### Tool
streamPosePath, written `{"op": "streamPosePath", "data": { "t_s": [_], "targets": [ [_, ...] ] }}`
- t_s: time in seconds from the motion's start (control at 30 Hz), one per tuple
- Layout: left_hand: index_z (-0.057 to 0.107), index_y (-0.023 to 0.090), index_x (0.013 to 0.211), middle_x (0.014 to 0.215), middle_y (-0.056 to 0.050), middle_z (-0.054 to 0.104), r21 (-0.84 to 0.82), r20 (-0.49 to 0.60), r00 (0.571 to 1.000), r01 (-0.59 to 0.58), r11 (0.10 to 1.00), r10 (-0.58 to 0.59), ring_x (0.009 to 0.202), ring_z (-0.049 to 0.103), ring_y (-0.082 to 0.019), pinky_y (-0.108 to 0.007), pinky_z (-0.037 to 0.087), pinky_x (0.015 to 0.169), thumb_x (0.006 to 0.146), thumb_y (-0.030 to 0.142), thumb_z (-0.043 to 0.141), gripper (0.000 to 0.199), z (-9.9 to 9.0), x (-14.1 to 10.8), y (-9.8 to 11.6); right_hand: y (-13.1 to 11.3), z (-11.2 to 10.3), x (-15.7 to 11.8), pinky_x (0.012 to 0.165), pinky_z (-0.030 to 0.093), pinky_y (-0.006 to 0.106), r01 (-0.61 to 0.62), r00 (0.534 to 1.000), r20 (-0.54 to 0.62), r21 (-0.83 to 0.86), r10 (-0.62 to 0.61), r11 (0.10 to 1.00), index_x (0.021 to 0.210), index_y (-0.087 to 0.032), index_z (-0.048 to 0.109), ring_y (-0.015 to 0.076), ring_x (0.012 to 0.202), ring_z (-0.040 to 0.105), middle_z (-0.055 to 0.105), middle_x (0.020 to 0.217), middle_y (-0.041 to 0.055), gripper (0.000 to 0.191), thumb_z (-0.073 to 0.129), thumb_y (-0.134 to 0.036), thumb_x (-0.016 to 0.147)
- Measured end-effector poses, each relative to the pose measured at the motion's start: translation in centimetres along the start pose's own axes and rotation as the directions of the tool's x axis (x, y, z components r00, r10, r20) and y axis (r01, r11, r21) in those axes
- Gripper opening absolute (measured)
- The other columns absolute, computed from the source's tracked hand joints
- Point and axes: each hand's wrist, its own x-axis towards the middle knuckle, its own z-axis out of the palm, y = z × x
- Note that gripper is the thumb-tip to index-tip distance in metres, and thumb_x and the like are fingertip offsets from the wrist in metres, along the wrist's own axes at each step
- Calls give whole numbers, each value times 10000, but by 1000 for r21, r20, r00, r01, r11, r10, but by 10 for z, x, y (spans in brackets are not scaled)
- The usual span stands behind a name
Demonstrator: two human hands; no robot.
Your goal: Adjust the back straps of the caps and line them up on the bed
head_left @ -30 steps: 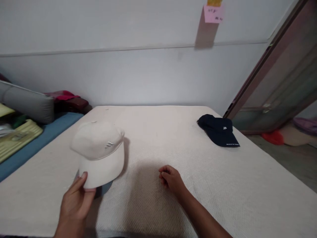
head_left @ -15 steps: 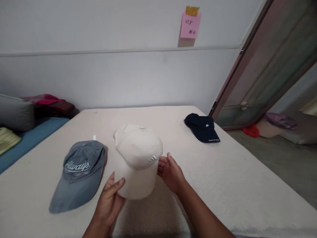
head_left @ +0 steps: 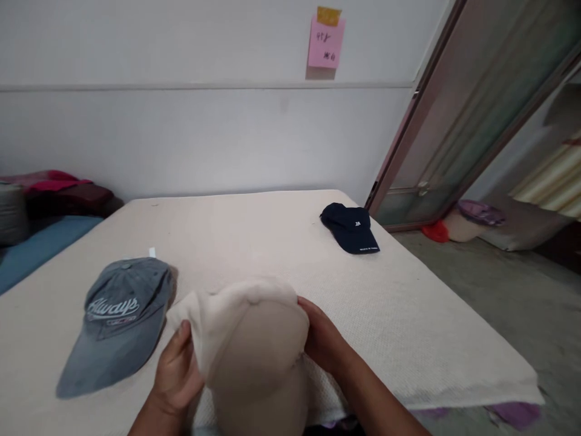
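Note:
A cream cap (head_left: 258,345) is held up near the front edge of the bed-like surface, its brim pointing down toward me. My left hand (head_left: 177,369) grips the cap's left back part, thumb on the outside. On the cap's right side is my right hand (head_left: 322,336), its fingertips hidden behind the fabric. To the left lies a grey-blue cap (head_left: 124,318) with white lettering. A dark navy cap (head_left: 350,228) rests at the far right of the surface.
The pale covered surface (head_left: 227,230) reaches back to a white wall. A pink note (head_left: 325,45) is taped there. Dark and pink cloths (head_left: 63,191) lie at the left, and a framed glass door (head_left: 436,151) stands at the right.
The cream cap has come nearer and tilted, its brim now lower. My left hand has shifted from the brim to the cap's back left part, and my right hand now holds the side. The view has turned right.

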Motion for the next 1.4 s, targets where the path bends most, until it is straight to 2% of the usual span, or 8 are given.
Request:
{"op": "streamPosePath", "data": {
  "t_s": [0.13,0.37,0.5,0.67,0.87,1.0,1.23,1.4],
  "targets": [
    [763,212,889,761,-40,762,60,9,999,44,997,-44,781,707,-264,-367,493,888,738,264,625,211,1,-3,13,-2,-7,-13,618,379,228,-142,979,148,-16,142,990,899,-113,681,123,667,531,625,761,43,266,634,-145,640],
    [735,184,883,748,-80,747,264,-331,943,71,962,22,789,694,-317,-406,538,761,578,135,733,309,28,2,-15,-8,-12,-22,795,415,301,-175,958,213,-89,191,980,970,-127,671,182,845,596,655,950,100,333,666,-344,717],
    [722,158,893,789,-101,735,353,-254,963,175,919,-86,738,685,-277,-347,533,684,586,155,739,308,35,15,-26,-5,-13,-11,744,422,293,-179,975,109,-126,193,976,922,-140,654,163,769,592,645,883,71,254,679,-234,687],
    [719,143,840,762,-67,720,465,-153,964,263,845,-216,661,646,-195,-281,497,649,588,106,725,255,31,30,-31,-15,-23,1,623,393,248,-34,997,62,-15,35,999,844,-146,626,116,624,531,588,701,21,176,586,-129,674],
    [691,154,902,755,-48,700,502,-192,957,285,816,-216,679,629,-186,-269,476,634,598,73,695,314,31,44,-39,-31,-40,13,448,246,192,106,994,-17,137,-104,985,813,-169,584,41,425,304,472,568,-43,81,578,-182,733],
    [691,156,888,751,-60,699,458,-263,953,259,850,-149,637,620,-179,-279,476,629,695,212,684,201,40,51,-43,-32,-41,18,407,182,188,96,994,-64,78,-92,992,848,-169,581,28,393,228,460,571,-54,104,573,-242,773],
    [697,174,793,707,-37,696,411,-276,948,263,873,-156,628,616,-177,-278,466,646,697,257,711,127,63,58,-44,-12,-43,14,613,424,287,-54,990,-135,-144,34,988,901,-151,574,143,619,578,608,717,35,210,604,-294,750],
    [697,155,786,728,-57,693,476,-263,956,246,845,-130,651,603,-182,-279,447,658,686,275,716,158,65,63,-47,-12,-40,7,448,272,215,-118,993,-2,-225,121,967,850,-146,586,57,423,387,513,568,-31,160,561,-286,778]
  ]
}}
